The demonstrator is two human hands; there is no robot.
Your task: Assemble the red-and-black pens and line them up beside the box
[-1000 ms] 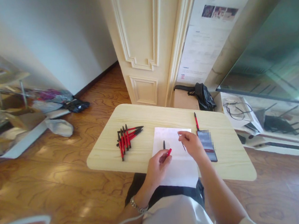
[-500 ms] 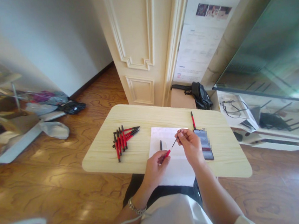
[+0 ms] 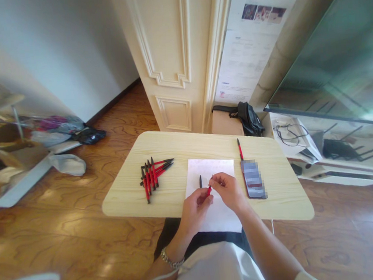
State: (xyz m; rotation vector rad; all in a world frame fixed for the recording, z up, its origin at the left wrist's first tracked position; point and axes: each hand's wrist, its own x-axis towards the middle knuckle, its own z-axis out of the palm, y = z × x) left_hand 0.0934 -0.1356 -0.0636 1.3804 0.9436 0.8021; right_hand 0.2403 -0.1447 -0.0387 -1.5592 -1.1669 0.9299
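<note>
"What's nearest you on the feed?"

"My left hand (image 3: 195, 207), curled almost closed around a slim red plastic-looking barrel (image 3: 209, 191) with one end poking past the fingertips. My right hand (image 3: 226, 189) meets it there, thumb and forefinger pinched together on a thin dark rod (image 3: 212, 176). Most of the rod is hidden, so I can't tell whether it sits in the barrel."

"How would they handle?"

"Both light, I'd judge. The barrel looks stiff and smooth, apt to twist in a loose grip; I'd hold it mid-length and leave its end free. The rod seems slender enough to bend, so I'd take it close to the barrel and keep sideways load off it."

"And past the hands?"

"A white sheet of paper (image 3: 227, 219) under them, a tapered black pen piece (image 3: 200, 182) lying on it just beyond my left hand. That could roll; I'd pinch it around the middle. On the pale wood-grain counter (image 3: 122, 199), a dark-edged phone (image 3: 253, 180) lies right of the paper, a crisscrossed pile of red-and-black pens (image 3: 147, 194) left of it. Farther, a single red-and-black pen (image 3: 240, 150) by the phone's far end."
</note>
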